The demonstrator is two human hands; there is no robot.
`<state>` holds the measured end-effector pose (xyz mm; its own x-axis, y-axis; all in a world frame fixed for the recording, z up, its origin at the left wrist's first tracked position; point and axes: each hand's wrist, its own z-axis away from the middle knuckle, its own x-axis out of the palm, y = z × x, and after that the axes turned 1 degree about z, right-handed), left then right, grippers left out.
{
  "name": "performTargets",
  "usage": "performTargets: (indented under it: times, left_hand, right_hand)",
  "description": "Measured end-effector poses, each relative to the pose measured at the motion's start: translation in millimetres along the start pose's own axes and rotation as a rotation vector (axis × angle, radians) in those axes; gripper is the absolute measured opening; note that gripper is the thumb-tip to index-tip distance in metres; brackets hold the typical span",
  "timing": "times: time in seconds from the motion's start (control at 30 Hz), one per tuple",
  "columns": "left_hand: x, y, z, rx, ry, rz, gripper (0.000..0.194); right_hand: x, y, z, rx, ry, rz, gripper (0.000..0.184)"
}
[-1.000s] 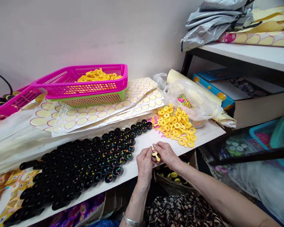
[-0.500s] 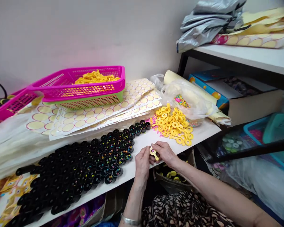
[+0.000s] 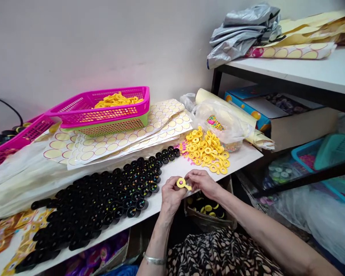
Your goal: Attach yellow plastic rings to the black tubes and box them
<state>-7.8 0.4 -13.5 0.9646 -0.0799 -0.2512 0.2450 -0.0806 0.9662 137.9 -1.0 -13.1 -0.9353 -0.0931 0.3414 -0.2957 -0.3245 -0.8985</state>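
The left hand [image 3: 172,195] pinches a ring-headed yellow piece [image 3: 185,184] with a pink bit [image 3: 181,182] in its centre, near the counter's [image 3: 174,168] front edge. The right hand [image 3: 205,184] is close beside its handle, fingers bent; whether they grip it, I cannot tell. From that piece, a heap of yellow pieces [image 3: 207,149] lies at one o'clock, massed black cups [image 3: 103,199] stand toward nine, and a pink basket [image 3: 71,122] sits toward eleven.
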Motion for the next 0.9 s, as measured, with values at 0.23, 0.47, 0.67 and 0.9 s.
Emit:
performTargets:
  times: [0.23,0.47,0.67,0.9]
  left_hand:
    - [17.2,31.6,21.5,0.383,0.038,-0.153,0.040]
    - [29.1,41.3,29.4,0.404,-0.004,-0.046,0.035]
    - [36.8,48.1,34.7,0.464,-0.035,-0.086,0.035]
    - [49.8,48.7,44.5,0.667,0.041,-0.269,0.022]
  right_hand:
    - [-27.0,-5.6,43.4,-0.007,-0.364,-0.294,0.061]
    - [-40.8,-7.6,54.8,-0.072,-0.389,-0.224,0.078]
    - [-43.2,-6.2,61.7,-0.138,-0.272,-0.155,0.064]
    - [-42.8,-4.3,76.6,-0.249,-0.124,0.092,0.041]
